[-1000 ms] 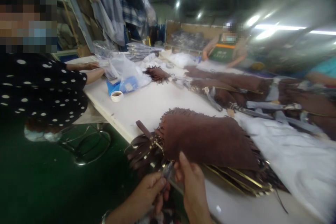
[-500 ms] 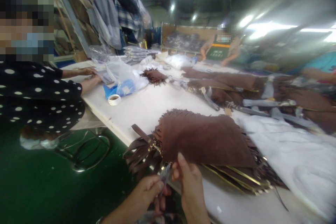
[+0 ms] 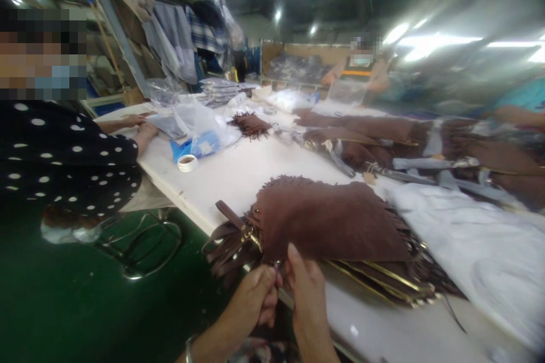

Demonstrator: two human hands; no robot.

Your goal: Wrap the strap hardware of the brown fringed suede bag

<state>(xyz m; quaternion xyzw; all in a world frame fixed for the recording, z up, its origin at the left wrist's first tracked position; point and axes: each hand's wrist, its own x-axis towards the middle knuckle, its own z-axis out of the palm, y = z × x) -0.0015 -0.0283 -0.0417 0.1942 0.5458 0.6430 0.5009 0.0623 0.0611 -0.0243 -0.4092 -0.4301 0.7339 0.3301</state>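
A brown fringed bag lies on top of other gold-zipped brown pieces at the table's near edge. My right hand is closed at the bag's near left corner, thumb on its upper face and fingers curled at the edge. Close beside it, my left hand pinches at a small metal fitting by that corner; what lies between its fingers is mostly hidden. A brown strap with gold hardware and loose fringe stick out on the bag's left side.
White wrapping sheets lie to the right. Further back are several brown bags with plastic-wrapped straps, a tape roll and plastic bags. A co-worker in polka dots works at left; another person stands behind the table.
My left hand has moved up and right, closer to the bag's corner and my right hand. The grey plastic-like piece seen in its fingers before is now hidden. The left co-worker's hands shifted slightly left.
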